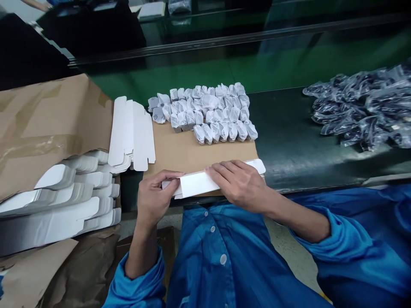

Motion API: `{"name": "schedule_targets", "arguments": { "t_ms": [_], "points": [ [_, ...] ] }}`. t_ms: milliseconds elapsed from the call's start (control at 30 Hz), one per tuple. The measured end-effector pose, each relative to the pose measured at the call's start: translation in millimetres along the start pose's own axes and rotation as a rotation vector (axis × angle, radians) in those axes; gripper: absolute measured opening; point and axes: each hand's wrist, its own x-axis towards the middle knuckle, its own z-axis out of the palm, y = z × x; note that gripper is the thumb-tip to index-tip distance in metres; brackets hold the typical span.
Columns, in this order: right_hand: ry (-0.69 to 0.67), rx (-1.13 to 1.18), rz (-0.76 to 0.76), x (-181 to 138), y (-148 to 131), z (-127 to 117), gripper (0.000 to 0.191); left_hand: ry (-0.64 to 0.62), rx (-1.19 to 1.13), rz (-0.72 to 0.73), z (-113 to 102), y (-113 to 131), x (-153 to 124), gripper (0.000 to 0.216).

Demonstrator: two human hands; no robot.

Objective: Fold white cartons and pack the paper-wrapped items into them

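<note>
A long white carton (197, 184), partly folded into a box shape, lies across the front edge of a brown cardboard sheet (173, 149). My left hand (156, 194) pinches its left end flap between thumb and fingers. Over the right part of the carton rests my right hand (239, 184), fingers bent around its upper edge; a rounded flap sticks out beyond it. Behind the carton, several small grey blocks wrapped in white plastic (223, 115) stand in rows on the sheet. Flat white carton blanks (131, 132) are stacked to the left.
At the left, a large brown cardboard box (54, 128) lies open with many folded white blanks (90, 184) inside. Dark items in clear plastic bags (369, 107) are heaped on the green work surface (285, 128) at the right. A green ledge (192, 68) runs behind.
</note>
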Motion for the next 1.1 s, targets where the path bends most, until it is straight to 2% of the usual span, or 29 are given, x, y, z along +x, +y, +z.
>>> {"name": "schedule_targets", "arguments": {
  "t_ms": [67,133,167,233,300,400,467,567,633,667,733,833,933,1000,1033,1100],
  "points": [
    [0.06,-0.029,0.081,-1,5,2,0.032,0.04,-0.163,0.008,0,4,-1,0.024],
    [0.159,-0.075,0.262,-1,11,6,0.036,0.189,-0.39,0.084,8,12,-7,0.042],
    [0.215,-0.103,0.358,0,11,8,0.04,0.252,-0.477,0.133,17,17,-12,0.048],
    [0.291,-0.153,0.452,2,2,15,0.044,0.252,-0.553,0.184,41,27,-22,0.061],
    [0.288,-0.141,0.377,5,-17,20,0.045,0.157,-0.579,0.105,67,34,-28,0.083],
    [0.172,0.141,0.224,4,-41,17,0.051,0.216,-0.564,-0.057,89,32,-23,0.09],
    [0.097,0.461,0.22,4,-42,7,0.056,0.227,-0.487,-0.075,88,27,-14,0.085],
    [0.218,0.74,0.395,11,-26,-8,0.055,0.218,-0.358,0.008,78,25,-6,0.088],
    [0.318,0.735,0.432,20,-14,-11,0.049,0.224,-0.296,0.075,74,28,-6,0.09],
    [0.326,0.724,0.404,24,-9,-11,0.047,0.225,-0.276,0.102,73,30,-7,0.09],
    [0.316,0.759,0.346,31,-4,-7,0.04,0.17,-0.298,0.14,71,31,-9,0.091],
    [0.277,0.915,0.359,34,-3,1,0.034,0.066,-0.345,0.179,66,28,-9,0.085],
    [0.217,0.936,0.329,31,-4,2,0.032,0.15,-0.19,0.265,61,26,-8,0.064],
    [0.226,0.906,0.315,30,-3,-2,0.028,0.191,-0.123,0.307,59,26,-8,0.055],
    [0.255,0.917,0.339,29,-1,-4,0.026,0.182,-0.129,0.308,59,27,-9,0.052],
    [0.365,1.015,0.482,31,6,-10,0.022,0.115,-0.162,0.27,61,27,-12,0.049]
  ]
}}
